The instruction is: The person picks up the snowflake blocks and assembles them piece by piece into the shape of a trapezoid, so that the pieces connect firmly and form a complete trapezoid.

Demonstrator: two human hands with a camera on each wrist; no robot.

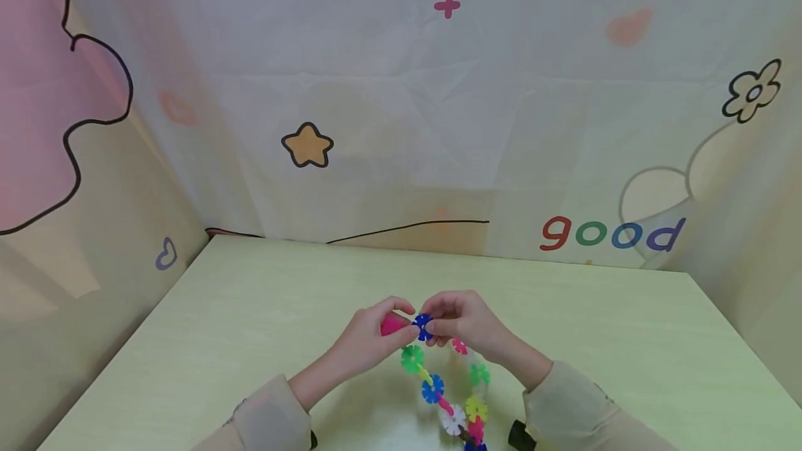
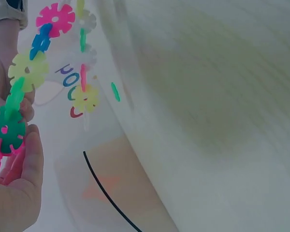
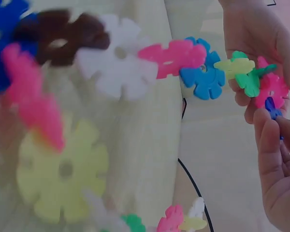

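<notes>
A chain of interlocking plastic snowflake discs hangs from both hands, in the head view. My left hand (image 1: 371, 338) grips a pink disc (image 1: 392, 324) between thumb and fingers. In my right hand (image 1: 468, 320), thumb and fingertips pinch a dark blue disc (image 1: 422, 326), whose edge meets the pink one in the right wrist view. Below the left hand, a green disc (image 1: 412, 359), a blue disc (image 1: 432, 389) and a white disc (image 1: 453, 420) are linked by smaller-looking edge-on pieces. A yellow disc (image 1: 476, 408) hangs on the other strand. Fingers partly hide the join.
A pale table (image 1: 250, 312) lies under the hands. Behind it hangs a printed cloth (image 1: 388, 124) with a star and the word "good". Dark straps (image 1: 521, 436) show near the sleeves. The chain's lower end leaves the head view at the bottom.
</notes>
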